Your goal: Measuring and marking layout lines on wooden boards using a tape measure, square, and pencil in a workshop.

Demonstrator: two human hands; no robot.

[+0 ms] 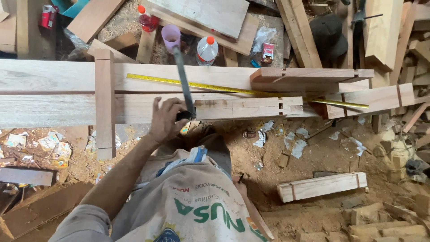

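The left hand (165, 120) rests on the near edge of a long pale plank (53, 110), fingers curled around the dark stock of a try square (184, 85) whose steel blade runs away from the hand across the wood. Just right of that hand, a notched timber piece (248, 107) lies along the plank's near edge. A yellow tape measure (215, 87) stretches from beyond the hand far out to its right, lying flat over the planks. To the hand's left, a short upright crosspiece (104, 103) crosses both planks, leaving a bare stretch of wood between it and the hand. The right hand (240, 183) sits low beside the person's body, mostly hidden; something thin and dark shows at it, but how the fingers stand cannot be told. Beyond the planks stand a lilac cup (170, 36) and a clear bottle with an orange cap (207, 49). The floor (313, 157) below is sawdust, paper scraps and offcuts, with a pale wooden block (322, 186) to the right hand's right.
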